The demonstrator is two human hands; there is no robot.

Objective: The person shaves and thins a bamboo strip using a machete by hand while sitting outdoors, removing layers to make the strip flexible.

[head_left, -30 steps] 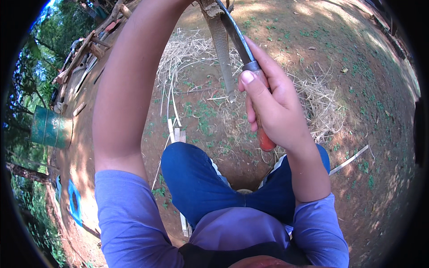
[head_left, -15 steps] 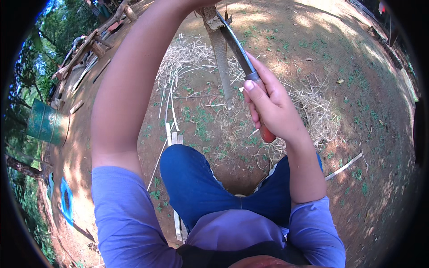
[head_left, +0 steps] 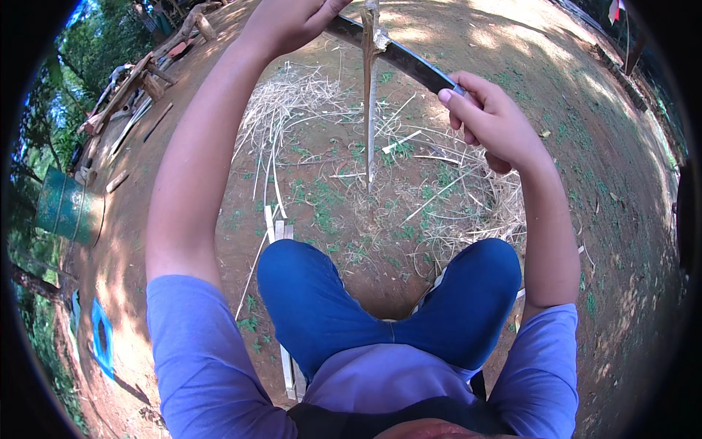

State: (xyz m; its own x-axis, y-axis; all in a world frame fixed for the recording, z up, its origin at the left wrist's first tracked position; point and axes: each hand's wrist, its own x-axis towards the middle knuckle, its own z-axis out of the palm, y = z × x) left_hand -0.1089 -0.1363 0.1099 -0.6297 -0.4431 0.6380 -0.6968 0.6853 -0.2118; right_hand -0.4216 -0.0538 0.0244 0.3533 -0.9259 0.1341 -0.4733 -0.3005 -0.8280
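A long knife [head_left: 420, 66] lies crosswise against a narrow upright strip of wood or bamboo [head_left: 368, 110]. My right hand [head_left: 486, 117] is closed round its handle, with the thumb near the base of the blade. At the blade's far end is my left hand [head_left: 300, 25], cut off by the upper edge of the view. The blade runs into this hand, which looks closed on it, though most of its fingers are hidden. A pale frayed tuft [head_left: 381, 40] sticks out of the strip where the blade crosses it.
Thin shavings [head_left: 292, 102] lie heaped on the dirt, with another heap [head_left: 490, 208] at the right. Pale slats [head_left: 284, 230] lie beside my left knee. Farther left are a green barrel [head_left: 69, 205], a blue object [head_left: 102, 336] and a log bench [head_left: 135, 95].
My right hand has moved right and slightly up, bringing the knife more crosswise. My left hand has come lower into view, from the strip's top to the blade's far end. The strip stands straighter.
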